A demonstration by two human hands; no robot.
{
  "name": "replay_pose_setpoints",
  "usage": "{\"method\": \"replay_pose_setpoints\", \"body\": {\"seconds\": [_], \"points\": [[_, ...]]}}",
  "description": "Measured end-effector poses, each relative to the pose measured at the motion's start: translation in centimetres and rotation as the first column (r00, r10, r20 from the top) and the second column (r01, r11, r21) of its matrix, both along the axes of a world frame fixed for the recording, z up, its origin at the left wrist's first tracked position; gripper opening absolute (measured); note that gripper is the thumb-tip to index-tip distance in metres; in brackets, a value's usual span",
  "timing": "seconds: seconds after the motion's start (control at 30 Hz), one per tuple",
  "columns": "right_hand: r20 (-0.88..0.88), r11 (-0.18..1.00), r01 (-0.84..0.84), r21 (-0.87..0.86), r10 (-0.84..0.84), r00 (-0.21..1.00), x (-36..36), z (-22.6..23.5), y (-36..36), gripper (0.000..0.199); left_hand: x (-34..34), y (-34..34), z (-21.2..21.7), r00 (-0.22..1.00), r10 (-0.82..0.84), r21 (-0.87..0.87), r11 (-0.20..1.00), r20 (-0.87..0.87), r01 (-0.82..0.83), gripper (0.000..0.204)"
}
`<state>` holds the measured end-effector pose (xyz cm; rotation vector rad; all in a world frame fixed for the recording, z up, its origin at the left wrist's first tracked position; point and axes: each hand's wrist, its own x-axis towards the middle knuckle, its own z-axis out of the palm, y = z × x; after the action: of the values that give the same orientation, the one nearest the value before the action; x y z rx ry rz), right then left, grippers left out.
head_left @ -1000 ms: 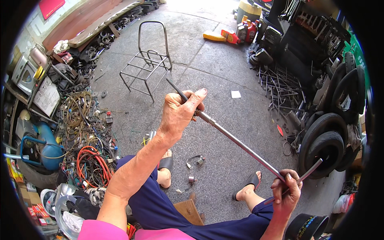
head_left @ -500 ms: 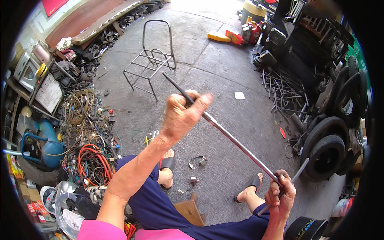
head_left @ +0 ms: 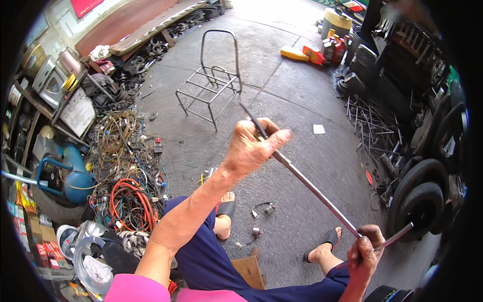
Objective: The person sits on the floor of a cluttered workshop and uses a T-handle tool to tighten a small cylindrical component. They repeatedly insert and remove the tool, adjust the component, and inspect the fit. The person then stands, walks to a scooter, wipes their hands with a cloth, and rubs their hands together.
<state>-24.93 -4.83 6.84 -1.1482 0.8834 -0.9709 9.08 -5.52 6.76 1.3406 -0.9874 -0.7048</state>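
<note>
rod of metal [head_left: 320, 197] is held aslant in the air, to the near right of the bare chair frame [head_left: 224, 89]. its thin dark end points toward this frame; in the view the tip comes close to one leg, but the true gap i cannot judge. the left hand [head_left: 254, 147], the nearer one to the chair frame, has its fingers curled around the dark part, with the thumb stretched outward. the undersides of these fingers are hidden, and so is the piece of rod inside them. the right hand [head_left: 366, 251], farther from the chair frame and more to the right, is closed at the other end, where a crossbar [head_left: 397, 235] comes out; the joint is covered by this hand.

to the near left of the chair frame lies a heap of cables [head_left: 113, 136], too tangled for telling single pieces, with an orange hose [head_left: 145, 204] at its near side. to the right of the frame is a white paper [head_left: 319, 129]; farther right, tyres [head_left: 422, 201] partly vanish into the dark picture edge.
</note>
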Motion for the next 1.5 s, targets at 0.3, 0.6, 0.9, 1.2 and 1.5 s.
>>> {"method": "replay_pose_setpoints", "body": {"seconds": [0.3, 0.6, 0.9, 1.2, 1.5], "points": [[-0.221, 0.992, -0.101, 0.080, 0.117, 0.968, 1.2, 0.0, 0.2, 0.025, 1.2, 0.2, -0.2, 0.977, 0.084, 0.007, 0.996, 0.194, -0.087, 0.030], [-0.556, 0.428, -0.426, -0.797, -0.244, 0.795, 3.0, -0.1, 0.4, 0.022, 2.9, 0.7, -1.0, 0.987, -0.014, 0.429, 0.901, 0.163, -0.058, 0.033], [-0.792, 0.744, -0.273, -0.610, -0.581, 0.187, 2.7, 1.7, -1.4, 0.063, 3.0, 0.9, -0.5, 0.982, -0.119, 0.350, 0.922, -0.146, 0.164, 0.040], [-0.107, 0.783, 0.399, -0.478, -0.503, 0.858, 2.9, -0.6, -1.8, 0.058, 2.2, 1.9, -0.4, 0.938, -0.048, 0.449, 0.869, -0.344, 0.209, 0.060], [0.428, 0.921, 0.390, 0.000, -0.352, 0.832, 1.3, 2.0, -4.7, 0.051, -4.4, 2.2, -2.3, 0.649, -0.090, 0.405, 0.715, -0.756, 0.570, 0.059]]}}
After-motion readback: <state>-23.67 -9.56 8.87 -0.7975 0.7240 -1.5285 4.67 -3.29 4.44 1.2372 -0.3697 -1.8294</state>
